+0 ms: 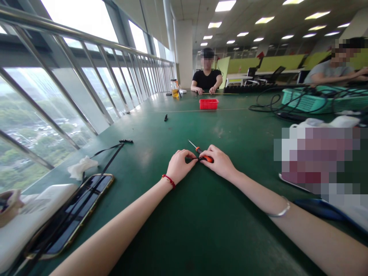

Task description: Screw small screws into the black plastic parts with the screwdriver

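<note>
My left hand (180, 167), with a red bracelet at the wrist, is closed in a pinch on a small black piece (199, 158). The fingertips of my right hand (220, 164) meet it from the other side and pinch the same piece, too small to name. A screwdriver (206, 157) with an orange and black handle points up and left, its thin metal shaft bare. Its handle lies within the curl of my right fingers; whether they grip it or it rests on the table, I cannot tell.
On the green table (184, 226), a phone (83, 214) with black straps lies left. A red bin (209, 104) and a small black part (166, 118) are farther off. A teal basket (304, 100) with cables stands right. One person sits opposite, another at right.
</note>
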Available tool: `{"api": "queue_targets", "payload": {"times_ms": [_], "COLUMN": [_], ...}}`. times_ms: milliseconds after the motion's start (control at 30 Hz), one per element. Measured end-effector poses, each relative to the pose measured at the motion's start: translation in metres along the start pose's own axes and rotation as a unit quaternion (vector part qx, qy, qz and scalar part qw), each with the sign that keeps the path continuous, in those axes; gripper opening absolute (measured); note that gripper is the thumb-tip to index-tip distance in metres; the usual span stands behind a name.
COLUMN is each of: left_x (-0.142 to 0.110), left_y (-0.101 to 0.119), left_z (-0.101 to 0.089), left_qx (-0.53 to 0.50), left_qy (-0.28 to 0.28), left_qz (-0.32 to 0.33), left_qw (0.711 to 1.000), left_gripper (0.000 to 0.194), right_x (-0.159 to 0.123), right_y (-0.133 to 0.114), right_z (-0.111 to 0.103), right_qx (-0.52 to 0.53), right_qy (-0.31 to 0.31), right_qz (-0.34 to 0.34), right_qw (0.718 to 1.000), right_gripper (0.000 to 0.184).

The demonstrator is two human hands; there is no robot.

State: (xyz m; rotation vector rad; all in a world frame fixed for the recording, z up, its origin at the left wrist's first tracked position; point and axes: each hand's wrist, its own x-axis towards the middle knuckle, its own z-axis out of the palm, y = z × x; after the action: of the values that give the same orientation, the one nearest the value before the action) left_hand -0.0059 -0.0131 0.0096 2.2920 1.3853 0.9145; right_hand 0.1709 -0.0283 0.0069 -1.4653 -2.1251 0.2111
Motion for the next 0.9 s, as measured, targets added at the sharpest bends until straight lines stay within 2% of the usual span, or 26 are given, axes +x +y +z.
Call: {"api": "queue_targets", "payload": {"times_ms": [333, 633, 900], "left_x": [0.0026, 0.0053, 0.0061], "left_y": [-0.0048, -0.0057, -0.0044], "left_z": [-0.0013, -0.0068, -0.0084], "left_qx": [0.0, 0.019, -0.012], "left_qy": [-0.018, -0.023, 0.008], "left_qz": [0.021, 0.041, 0.018], "left_qw": [1.0, 0.999, 1.0], "left_gripper": [0.016, 0.014, 0.011], "right_x": [0.0, 0.0036, 0.0046], "right_y": [0.0011, 0.0018, -0.0006], "right_z": [0.0006, 0.0018, 0.0009], "right_qx": [-0.004, -0.005, -0.02], "right_qy": [-0.005, -0.018, -0.02], "right_qz": [0.001, 0.004, 0.012], "right_qw": [1.0, 1.0, 1.0], "right_gripper": [0.018, 0.018, 0.02]}}
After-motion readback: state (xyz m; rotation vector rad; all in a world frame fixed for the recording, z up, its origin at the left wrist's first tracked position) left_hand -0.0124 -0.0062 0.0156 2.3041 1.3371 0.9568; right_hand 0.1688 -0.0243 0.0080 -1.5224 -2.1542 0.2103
